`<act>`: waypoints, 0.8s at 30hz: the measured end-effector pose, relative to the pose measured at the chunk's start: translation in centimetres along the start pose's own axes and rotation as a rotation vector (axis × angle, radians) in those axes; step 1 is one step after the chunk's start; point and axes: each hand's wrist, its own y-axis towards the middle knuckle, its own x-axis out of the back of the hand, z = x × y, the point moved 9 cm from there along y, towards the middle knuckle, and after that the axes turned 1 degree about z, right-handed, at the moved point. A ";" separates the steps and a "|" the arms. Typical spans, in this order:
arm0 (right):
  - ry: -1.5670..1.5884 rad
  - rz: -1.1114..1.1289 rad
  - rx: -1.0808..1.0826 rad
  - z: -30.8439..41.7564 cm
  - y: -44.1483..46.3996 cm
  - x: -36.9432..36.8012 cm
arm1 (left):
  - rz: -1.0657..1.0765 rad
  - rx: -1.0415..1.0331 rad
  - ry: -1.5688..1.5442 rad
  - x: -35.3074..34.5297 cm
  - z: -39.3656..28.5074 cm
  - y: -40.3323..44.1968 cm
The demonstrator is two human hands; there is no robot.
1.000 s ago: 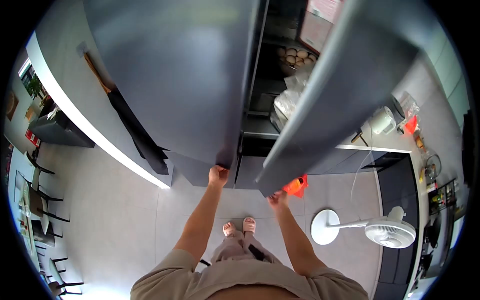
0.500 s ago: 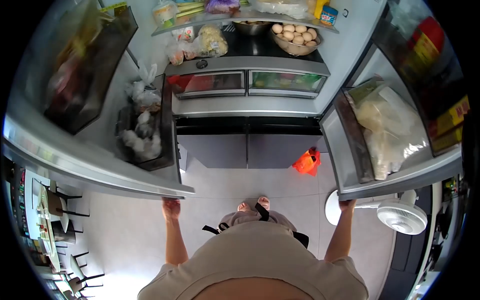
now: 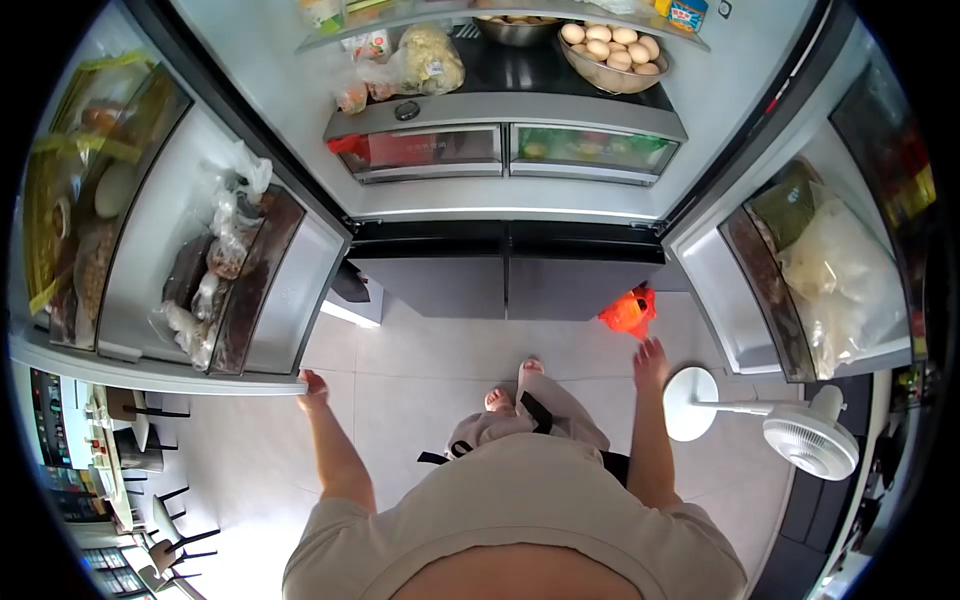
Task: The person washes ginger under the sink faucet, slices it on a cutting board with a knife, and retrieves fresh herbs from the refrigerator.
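Fridge (image 3: 480, 202) at 12 o'clock, doors wide: left door (image 3: 290, 318) at 9, right door (image 3: 737, 318) at 3. Left hand (image 3: 313, 389) at 8 o'clock, by left door's lower edge, fingers bent, can't tell if gripping. Right hand (image 3: 651, 364) at 4 o'clock, fingers loose, holding nothing, near orange bag (image 3: 631, 313) on floor (image 3: 430, 350). White fan (image 3: 810, 445) at 4, farther out. Egg bowl (image 3: 608, 79) inside fridge, 1 o'clock.
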 end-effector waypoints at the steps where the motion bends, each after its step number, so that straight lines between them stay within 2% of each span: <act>1: -0.164 0.060 0.021 0.4 -2.4 -7.7 | 0.094 0.169 -0.001 0.5 3.3 -0.1; 2: -0.189 0.152 0.038 0.6 -3.2 -14.1 | 0.185 0.341 0.003 0.3 6.7 -0.9; 3: -0.200 0.316 0.023 0.3 -2.0 -19.2 | -0.090 0.095 -0.019 0.4 8.6 -1.0; 4: -0.196 0.444 0.025 1.9 -3.6 -25.4 | 0.288 0.205 -0.054 -2.9 11.9 -1.0; 5: -0.252 0.540 0.069 3.0 -3.5 -30.5 | 0.136 0.170 -0.056 -4.6 14.2 -1.8; 6: -0.216 0.562 0.070 3.1 -1.7 -34.1 | 0.093 0.272 -0.051 -8.1 17.2 -4.1; 7: -0.183 0.586 0.067 3.1 -0.1 -37.1 | 0.014 0.256 -0.069 -10.1 19.2 -4.6; 9: -0.157 0.540 0.013 3.0 3.4 -41.5 | 0.155 0.316 -0.024 -15.8 22.9 -5.5; 10: -0.127 0.501 -0.010 3.2 4.0 -42.9 | 0.190 0.347 0.061 -18.2 24.8 -5.7; 11: 0.011 0.511 -0.141 1.9 6.6 -43.7 | 0.226 0.376 0.148 -20.5 26.5 -5.7; 13: 0.123 0.431 -0.240 1.1 7.3 -43.9 | 0.263 0.340 0.273 -24.6 28.3 -5.6; 14: 0.135 0.466 -0.237 1.0 7.3 -44.3 | 0.275 0.324 0.337 -26.5 28.9 -5.9; 17: 0.139 0.546 -0.244 0.5 7.6 -43.9 | 0.345 0.073 0.846 -33.4 28.9 -8.6; 19: 0.129 0.599 -0.261 -0.2 8.8 -43.7 | 0.331 0.081 0.889 -35.4 29.7 -9.0; 20: 0.134 0.514 -0.256 -0.4 8.4 -42.7 | 0.325 0.084 0.916 -36.1 30.0 -8.8; 24: 0.210 0.635 -0.260 -1.0 4.9 -39.4 | 0.396 0.269 0.712 -37.6 33.3 -7.7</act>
